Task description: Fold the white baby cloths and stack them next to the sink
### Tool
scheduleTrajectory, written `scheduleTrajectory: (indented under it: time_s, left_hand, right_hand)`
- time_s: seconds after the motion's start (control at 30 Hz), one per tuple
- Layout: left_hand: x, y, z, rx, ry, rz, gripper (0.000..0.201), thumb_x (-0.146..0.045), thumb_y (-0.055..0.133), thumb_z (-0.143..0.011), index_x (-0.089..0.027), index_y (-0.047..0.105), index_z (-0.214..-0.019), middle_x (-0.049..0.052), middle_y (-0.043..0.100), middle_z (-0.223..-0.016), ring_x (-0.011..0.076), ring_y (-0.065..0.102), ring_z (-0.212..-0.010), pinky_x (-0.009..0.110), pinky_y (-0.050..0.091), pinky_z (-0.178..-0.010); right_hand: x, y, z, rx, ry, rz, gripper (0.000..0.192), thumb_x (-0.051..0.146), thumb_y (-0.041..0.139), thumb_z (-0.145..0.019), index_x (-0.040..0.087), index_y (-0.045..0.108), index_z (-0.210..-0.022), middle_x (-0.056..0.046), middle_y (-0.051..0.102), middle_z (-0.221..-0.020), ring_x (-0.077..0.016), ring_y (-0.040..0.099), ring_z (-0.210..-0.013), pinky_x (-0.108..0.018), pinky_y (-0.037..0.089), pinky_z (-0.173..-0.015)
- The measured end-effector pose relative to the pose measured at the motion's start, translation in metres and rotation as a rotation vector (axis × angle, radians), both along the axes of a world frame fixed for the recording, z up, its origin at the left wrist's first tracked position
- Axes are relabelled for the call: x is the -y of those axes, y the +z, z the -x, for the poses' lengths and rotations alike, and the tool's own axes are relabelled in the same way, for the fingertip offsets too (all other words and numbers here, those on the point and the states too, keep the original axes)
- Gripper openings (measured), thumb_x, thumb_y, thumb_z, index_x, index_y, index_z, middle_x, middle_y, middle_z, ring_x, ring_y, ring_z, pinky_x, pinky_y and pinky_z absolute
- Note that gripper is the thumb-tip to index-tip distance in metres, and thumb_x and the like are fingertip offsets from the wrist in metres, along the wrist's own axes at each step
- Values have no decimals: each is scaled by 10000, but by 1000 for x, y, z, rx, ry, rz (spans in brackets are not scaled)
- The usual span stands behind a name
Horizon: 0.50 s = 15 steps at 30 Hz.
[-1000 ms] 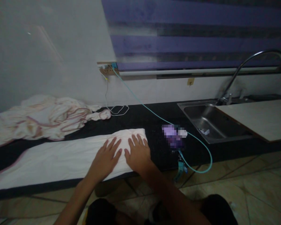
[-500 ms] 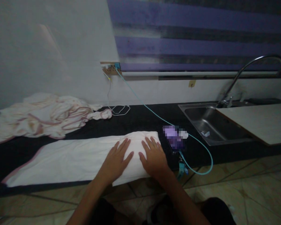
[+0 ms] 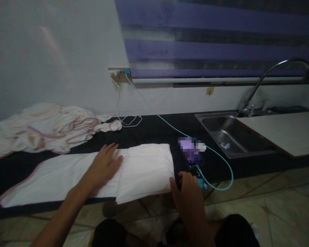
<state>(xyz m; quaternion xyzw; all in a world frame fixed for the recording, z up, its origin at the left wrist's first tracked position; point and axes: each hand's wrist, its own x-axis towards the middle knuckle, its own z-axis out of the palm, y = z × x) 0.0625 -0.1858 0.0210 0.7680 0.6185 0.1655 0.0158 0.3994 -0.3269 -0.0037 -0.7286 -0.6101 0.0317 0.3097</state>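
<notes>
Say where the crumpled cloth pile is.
In the head view, the crumpled cloth pile sits at left on the black counter, near the wall, beyond the folded cloth.

A cloth (image 3: 145, 168) is laid lengthwise along the front of the table (image 3: 154, 132), its right end folded over. The left grip (image 3: 105, 167) is placed over it, just left of the folded part; the right grip (image 3: 190, 190) is held beside its right front corner. Behind the cloth, to the left, a heap (image 3: 54, 127) is piled near the wall (image 3: 67, 75). To the cloth's right, a blurred item (image 3: 189, 147) is set beside a cable (image 3: 170, 126) led from the wall socket (image 3: 121, 76). Farther right, a sink (image 3: 237, 139) is let into the table, partly covered by a board (image 3: 280, 132), with a tap (image 3: 259, 80) mounted behind.
</notes>
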Motion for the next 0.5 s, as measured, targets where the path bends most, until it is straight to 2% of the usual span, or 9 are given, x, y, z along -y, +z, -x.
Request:
scheduleTrajectory:
  time_s: [0.03,0.1,0.17,0.23,0.3,0.37,0.43,0.5]
  left_hand:
    - [-3,14,-16,61,-100,-13,754,-565,349,-993,-67,426,-1555,196,415,-1627,325,342,-1542,520,283,-1287]
    - [-11,42,-53,89,-321,36,649,-497,388,-1017,-150,421,-1565,135,446,-1619,262,413,-1503,459,311,-1281]
    - [-20,68,-94,-55,-631,100,578,-343,438,-997,-189,447,-1554,94,448,-1627,262,317,-1561,471,266,-1300]
    - [-29,86,-135,-200,-860,137,664,-161,487,-900,-211,439,-1560,60,436,-1641,259,242,-1593,463,264,-1297]
    - [-36,95,-170,-335,-1001,148,774,-69,500,-807,-254,447,-1556,31,444,-1638,265,214,-1600,464,306,-1264]
    - [-41,97,-197,-449,-1081,152,825,-73,545,-761,-280,452,-1554,50,496,-1591,293,295,-1556,475,354,-1211]
    - [-46,95,-213,-533,-1117,144,839,-113,608,-732,-270,468,-1544,98,569,-1488,312,445,-1423,479,380,-1164]
    - [-51,92,-219,-589,-1120,115,758,-142,646,-712,-241,566,-1459,123,632,-1330,300,539,-1236,456,408,-1103]
  right_hand:
    - [0,2,3,21,3,22,269,433,554,-1032,185,648,-1075,-127,713,-1015,-302,652,-977,-392,471,-863]
    - [-1,7,9,72,-4,73,229,415,580,-1025,193,637,-1020,-125,712,-995,-307,648,-989,-388,464,-848]
    - [-3,13,14,124,-17,129,206,394,602,-1014,191,628,-989,-126,707,-974,-318,646,-988,-392,463,-821]
    - [-5,19,19,147,-24,167,248,429,607,-1010,184,626,-972,-133,702,-960,-322,648,-974,-393,467,-795]
    - [-8,22,24,145,-15,180,326,500,609,-1002,177,631,-965,-142,698,-948,-321,652,-952,-393,476,-780]
    - [-12,24,29,140,-1,168,331,500,640,-981,169,637,-968,-151,695,-949,-321,652,-947,-399,490,-782]
    - [-16,24,33,126,9,135,244,404,682,-952,166,637,-979,-156,691,-979,-322,646,-960,-407,501,-794]
    - [-18,25,34,88,22,90,155,301,689,-923,172,626,-981,-150,687,-1010,-316,640,-976,-404,504,-807]
